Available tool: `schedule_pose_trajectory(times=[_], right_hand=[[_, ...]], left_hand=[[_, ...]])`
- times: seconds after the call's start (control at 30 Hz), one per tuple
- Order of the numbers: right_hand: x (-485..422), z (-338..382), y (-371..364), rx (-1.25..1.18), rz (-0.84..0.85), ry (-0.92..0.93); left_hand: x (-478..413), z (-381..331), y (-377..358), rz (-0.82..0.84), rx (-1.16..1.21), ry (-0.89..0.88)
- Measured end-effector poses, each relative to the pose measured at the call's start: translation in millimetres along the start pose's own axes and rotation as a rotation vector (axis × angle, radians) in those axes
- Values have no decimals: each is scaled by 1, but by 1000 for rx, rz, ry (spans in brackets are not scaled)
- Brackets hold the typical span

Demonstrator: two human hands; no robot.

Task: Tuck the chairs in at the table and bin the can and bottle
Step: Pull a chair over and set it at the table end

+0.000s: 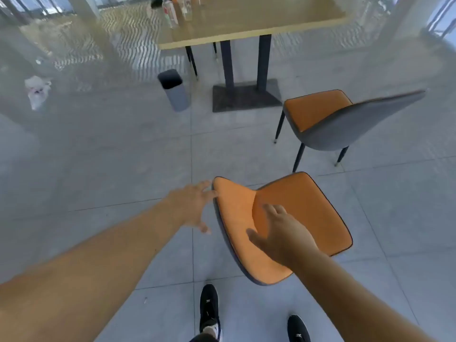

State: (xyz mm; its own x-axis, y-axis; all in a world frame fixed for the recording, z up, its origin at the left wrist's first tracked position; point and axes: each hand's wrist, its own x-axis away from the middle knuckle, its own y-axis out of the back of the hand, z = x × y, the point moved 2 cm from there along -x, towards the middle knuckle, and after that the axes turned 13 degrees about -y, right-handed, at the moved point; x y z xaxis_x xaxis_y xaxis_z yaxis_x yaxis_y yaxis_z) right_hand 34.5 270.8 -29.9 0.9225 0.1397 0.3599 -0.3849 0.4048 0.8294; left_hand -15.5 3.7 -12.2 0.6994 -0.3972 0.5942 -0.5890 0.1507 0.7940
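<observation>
While both arms reach forward from the lower edge of the frame, the near chair (291, 225) sits at lower centre — orange seat and orange backrest face, dark trim, well apart from the counter (246, 23) at top centre. Its backrest is turned toward the person. Left hand (195, 206): fingers spread wide, fingertips (209, 191) at the upper left corner of the backrest; contact or a slight gap, cannot tell. Grip wide, holding nothing. Right hand (281, 233): open, palm down, over the orange backrest near the seat crease, fingers splayed; grip wide and not closed on anything.

Second chair (340, 119) stands at right of centre, grey shell back, orange seat facing the counter, dark legs on the floor — also pulled out, just right of the counter's dark base plate (246, 97).

Counter: pale wood top on two dark posts. At its upper left part stand the can (170, 12) and a clear bottle (186, 8), both upright and blurred; labels not readable. More bottles behind them, too cut off to tell.

Grey bin (174, 90) stands on the floor left of the base plate, open-topped, interior dark.

White crumpled bag (37, 90) lies at far left. Two black shoes (209, 312) at the bottom edge on the grey tiled floor (123, 156), just below the near chair.
</observation>
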Motion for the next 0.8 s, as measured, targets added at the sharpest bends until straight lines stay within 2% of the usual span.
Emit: schedule_pose_trajectory(times=[0.17, 0.23, 0.5, 0.67, 0.8], right_hand=[[1, 20, -71, 105, 228, -265], [1, 22, -91, 155, 268, -306], [5, 19, -120, 60, 250, -459], [8, 20, -119, 63, 262, -491], [4, 20, -112, 131, 256, -435]], left_hand=[[-52, 32, -15, -43, -101, -190], [-73, 29, -20, -34, -89, -264], [-104, 27, -12, -3, -334, -442], [-99, 37, -3, -24, -274, -509], [-93, 34, -9, -64, -287, -494]])
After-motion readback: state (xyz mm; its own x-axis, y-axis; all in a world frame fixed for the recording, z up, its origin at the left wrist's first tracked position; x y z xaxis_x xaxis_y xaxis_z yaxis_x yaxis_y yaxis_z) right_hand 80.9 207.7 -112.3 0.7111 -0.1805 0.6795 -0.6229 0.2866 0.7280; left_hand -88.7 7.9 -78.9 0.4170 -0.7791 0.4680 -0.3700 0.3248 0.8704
